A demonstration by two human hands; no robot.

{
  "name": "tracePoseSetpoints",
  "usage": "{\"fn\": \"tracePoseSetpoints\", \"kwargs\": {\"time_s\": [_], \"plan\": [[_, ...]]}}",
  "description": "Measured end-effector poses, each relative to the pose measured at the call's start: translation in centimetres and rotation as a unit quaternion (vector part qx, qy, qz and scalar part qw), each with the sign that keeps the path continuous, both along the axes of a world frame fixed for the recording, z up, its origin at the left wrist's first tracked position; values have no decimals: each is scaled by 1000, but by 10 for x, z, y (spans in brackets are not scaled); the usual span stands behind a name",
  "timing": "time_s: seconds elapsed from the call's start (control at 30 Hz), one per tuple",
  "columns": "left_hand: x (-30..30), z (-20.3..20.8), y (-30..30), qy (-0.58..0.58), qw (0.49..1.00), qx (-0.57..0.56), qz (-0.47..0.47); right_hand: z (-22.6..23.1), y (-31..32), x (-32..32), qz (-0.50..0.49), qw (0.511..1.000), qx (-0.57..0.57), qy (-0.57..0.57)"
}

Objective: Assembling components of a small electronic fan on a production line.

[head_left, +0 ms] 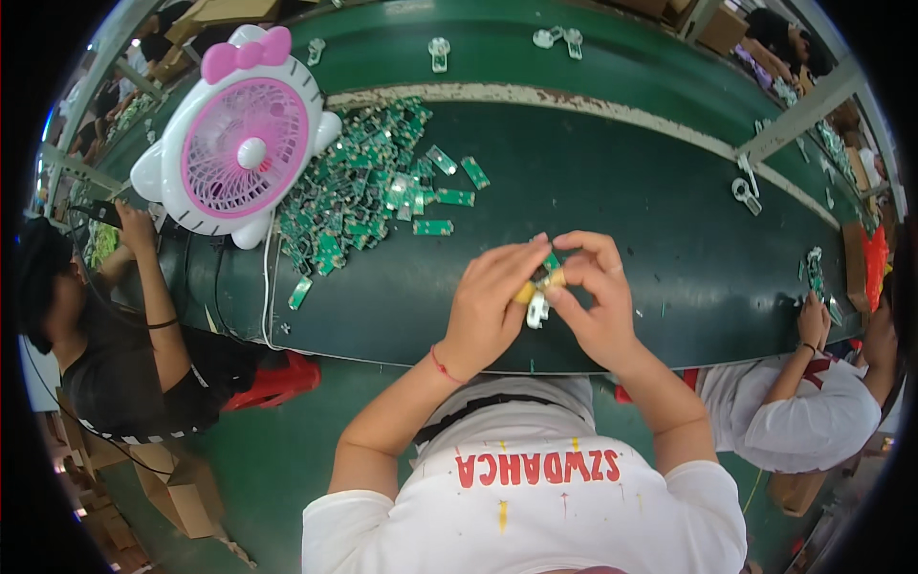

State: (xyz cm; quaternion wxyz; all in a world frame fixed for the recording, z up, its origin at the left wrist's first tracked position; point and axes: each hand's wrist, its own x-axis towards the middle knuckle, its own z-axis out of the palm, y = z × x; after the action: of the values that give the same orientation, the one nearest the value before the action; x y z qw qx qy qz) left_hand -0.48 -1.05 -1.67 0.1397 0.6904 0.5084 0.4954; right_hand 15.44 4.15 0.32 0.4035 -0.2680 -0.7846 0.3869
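Note:
Near the front edge of the dark green workbench (pixel 669 287), my two hands meet at a small white plastic part (pixel 537 311). A bit of green circuit board (pixel 551 261) shows between the fingers just above it. My left hand (pixel 490 301) is closed on the part from the left, with a yellow finger cover at its tip. My right hand (pixel 601 292) pinches it from the right with thumb and fingers, also with a yellow cover. The fingers hide how board and part sit together. A heap of green circuit boards (pixel 354 191) lies ahead to the left.
A white and pink cat-shaped fan (pixel 247 143) stands left of the heap, its white cable (pixel 267 297) running down to the bench edge. Beyond a pale rail, white parts (pixel 439 55) lie on a green belt (pixel 497 77). Co-workers sit on the left (pixel 124 344) and right (pixel 803 411).

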Motion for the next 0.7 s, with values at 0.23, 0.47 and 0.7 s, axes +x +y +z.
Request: {"fn": "tracePoseSetpoints", "kwargs": {"time_s": [0.23, 0.47, 0.7], "plan": [[6, 11, -21, -129, 975, -182, -19, -3, 12, 3, 69, 976, 203, 26], [-6, -16, -19, -510, 676, -475, -238, 2, 22, 5, 137, 915, 375, -57], [3, -29, -17, -648, 576, -416, -275, 10, 26, 11, 167, 888, 407, -134]]}}
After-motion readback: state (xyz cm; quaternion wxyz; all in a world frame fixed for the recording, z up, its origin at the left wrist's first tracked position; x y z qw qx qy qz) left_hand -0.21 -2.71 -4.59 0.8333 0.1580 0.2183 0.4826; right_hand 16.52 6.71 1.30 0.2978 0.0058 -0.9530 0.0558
